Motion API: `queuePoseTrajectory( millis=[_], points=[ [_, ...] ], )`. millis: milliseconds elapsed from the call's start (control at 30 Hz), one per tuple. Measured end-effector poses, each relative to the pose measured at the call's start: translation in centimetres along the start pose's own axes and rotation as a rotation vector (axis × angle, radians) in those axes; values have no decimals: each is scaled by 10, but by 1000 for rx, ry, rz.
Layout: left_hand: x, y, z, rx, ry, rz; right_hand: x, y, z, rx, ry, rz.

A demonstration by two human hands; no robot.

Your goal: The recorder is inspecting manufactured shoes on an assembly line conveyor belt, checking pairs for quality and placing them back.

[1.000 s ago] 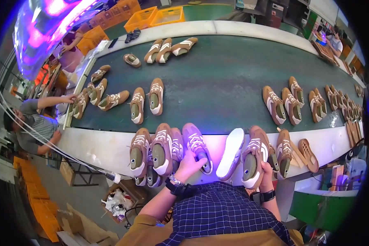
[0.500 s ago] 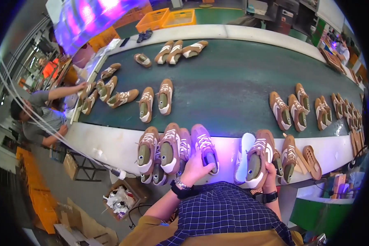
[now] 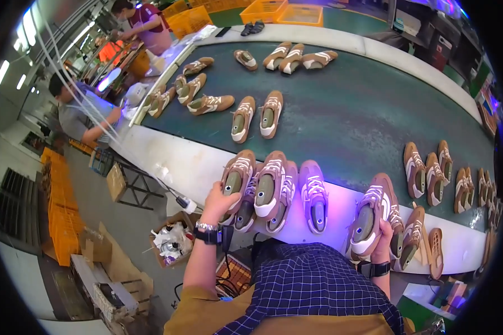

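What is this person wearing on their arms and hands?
Both hands are bare, no gloves. The left hand has a black wristband with a silvery bracelet beside it. The right hand has a dark watch-like wristband. Both forearms are bare; no sleeves reach them. A dark blue checked apron covers the front over a mustard top.

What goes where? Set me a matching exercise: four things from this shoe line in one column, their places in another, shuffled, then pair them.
Things
1. left hand
2. right hand
3. yellow plastic crates
4. open cardboard box of scraps

Places
A. on the floor, below the white ledge
B. beyond the far end of the green belt
C. on the heel of the leftmost tan sneaker
D. gripping a tan sneaker under violet light

Pairs: 1-C, 2-D, 3-B, 4-A
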State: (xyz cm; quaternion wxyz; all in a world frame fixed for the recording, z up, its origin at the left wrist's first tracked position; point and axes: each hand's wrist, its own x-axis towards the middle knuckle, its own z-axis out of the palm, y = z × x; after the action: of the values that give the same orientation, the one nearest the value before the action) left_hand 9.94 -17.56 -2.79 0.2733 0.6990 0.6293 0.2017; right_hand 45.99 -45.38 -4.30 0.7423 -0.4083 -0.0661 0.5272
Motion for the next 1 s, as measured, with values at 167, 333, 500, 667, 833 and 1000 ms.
queuePoseTrajectory(
  millis=[167,333,500,667,833,1000],
  points=[
    [16,-26,9,-394,-266,-84,9,8,-2,-86,-8,34],
    [17,-70,-15,-1525,-545,-419,2,10,12,-72,26,-42],
    [12,-107,-28,-1551,-301,-366,-3,13,26,-37,14,-69],
    [32,-141,-21,-1193,-58,-247,-7,21,32,-40,94,-47],
    [29,-141,-3,-528,-6,-308,-9,25,40,-98,47,-15],
    [-14,-104,31,-21,276,204,-6,32,50,-72,61,-18]
  ],
)
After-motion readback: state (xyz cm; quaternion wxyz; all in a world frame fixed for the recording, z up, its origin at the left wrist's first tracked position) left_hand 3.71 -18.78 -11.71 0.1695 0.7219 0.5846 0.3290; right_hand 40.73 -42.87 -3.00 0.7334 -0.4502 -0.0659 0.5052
